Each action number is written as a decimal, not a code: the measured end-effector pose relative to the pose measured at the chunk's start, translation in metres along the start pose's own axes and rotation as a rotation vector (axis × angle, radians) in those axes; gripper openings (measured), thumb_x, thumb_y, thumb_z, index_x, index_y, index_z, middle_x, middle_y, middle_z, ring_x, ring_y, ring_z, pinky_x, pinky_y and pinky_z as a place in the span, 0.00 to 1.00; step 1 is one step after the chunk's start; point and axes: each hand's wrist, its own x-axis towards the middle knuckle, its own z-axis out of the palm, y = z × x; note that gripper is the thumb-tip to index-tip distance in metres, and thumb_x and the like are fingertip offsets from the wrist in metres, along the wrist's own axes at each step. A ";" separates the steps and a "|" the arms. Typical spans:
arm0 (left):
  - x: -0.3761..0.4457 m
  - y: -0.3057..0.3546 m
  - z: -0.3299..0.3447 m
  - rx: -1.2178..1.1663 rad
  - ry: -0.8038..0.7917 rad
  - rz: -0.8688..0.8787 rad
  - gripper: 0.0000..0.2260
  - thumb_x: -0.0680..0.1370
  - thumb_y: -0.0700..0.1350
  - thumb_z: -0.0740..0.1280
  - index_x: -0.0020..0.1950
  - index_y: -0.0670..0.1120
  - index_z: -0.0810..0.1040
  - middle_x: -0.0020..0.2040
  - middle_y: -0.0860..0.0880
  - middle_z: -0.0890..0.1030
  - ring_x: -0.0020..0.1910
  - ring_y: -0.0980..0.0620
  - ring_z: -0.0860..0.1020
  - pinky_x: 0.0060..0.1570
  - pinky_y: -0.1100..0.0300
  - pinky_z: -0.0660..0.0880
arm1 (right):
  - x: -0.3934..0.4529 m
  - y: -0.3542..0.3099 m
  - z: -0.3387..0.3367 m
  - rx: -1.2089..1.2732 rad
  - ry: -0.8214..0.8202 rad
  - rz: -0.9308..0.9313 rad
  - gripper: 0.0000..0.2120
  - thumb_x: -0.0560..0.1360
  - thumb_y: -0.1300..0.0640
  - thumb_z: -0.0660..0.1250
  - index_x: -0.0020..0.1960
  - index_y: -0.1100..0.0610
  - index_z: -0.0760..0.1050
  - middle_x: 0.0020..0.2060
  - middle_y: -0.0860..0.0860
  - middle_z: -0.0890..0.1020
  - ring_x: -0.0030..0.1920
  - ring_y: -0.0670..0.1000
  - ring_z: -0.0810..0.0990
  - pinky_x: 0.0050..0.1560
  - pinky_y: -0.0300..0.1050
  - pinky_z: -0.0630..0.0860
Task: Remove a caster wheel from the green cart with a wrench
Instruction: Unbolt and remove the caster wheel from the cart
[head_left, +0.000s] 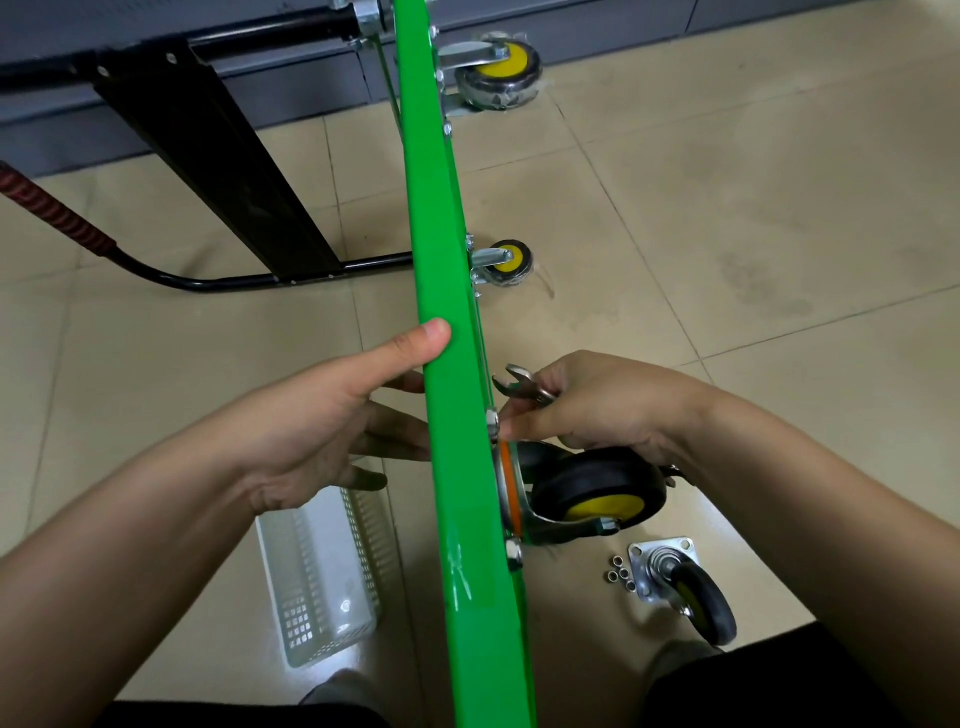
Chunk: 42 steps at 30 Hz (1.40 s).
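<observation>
While the left hand (332, 431) steadies the green cart (457, 467), right-hand fingers (524, 415) grip the wrench (522, 385) above the caster wheel (597, 488).

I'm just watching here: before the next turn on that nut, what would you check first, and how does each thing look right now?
1. Cart deck steadied by left hand: ok.
2. Wrench held in right hand: ok.
3. Wrench seated on the upper nut: not ok, its open end is off the nut.
4. Lower nut still on: ok.
5. Nut tightness: cannot tell.
6. Loose nuts clear of the caster wheel: ok.
</observation>
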 end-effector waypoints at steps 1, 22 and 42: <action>0.000 0.000 0.000 0.003 0.002 -0.002 0.38 0.65 0.71 0.65 0.68 0.48 0.74 0.55 0.39 0.85 0.57 0.44 0.84 0.72 0.35 0.62 | 0.000 0.000 0.000 -0.003 0.002 0.007 0.11 0.73 0.53 0.77 0.49 0.61 0.83 0.29 0.53 0.71 0.26 0.49 0.65 0.28 0.38 0.62; -0.001 0.000 0.000 0.006 -0.003 0.002 0.38 0.66 0.71 0.65 0.68 0.49 0.73 0.55 0.40 0.85 0.56 0.45 0.84 0.72 0.35 0.61 | -0.001 -0.004 0.003 -0.032 -0.004 0.020 0.14 0.75 0.51 0.75 0.38 0.57 0.76 0.21 0.48 0.65 0.21 0.47 0.60 0.24 0.37 0.57; -0.002 0.000 0.000 0.003 -0.027 0.019 0.39 0.63 0.73 0.67 0.66 0.50 0.76 0.55 0.39 0.85 0.56 0.45 0.84 0.73 0.34 0.59 | 0.000 -0.001 0.003 0.036 -0.024 0.023 0.13 0.74 0.53 0.76 0.49 0.63 0.81 0.22 0.48 0.68 0.20 0.45 0.63 0.23 0.35 0.61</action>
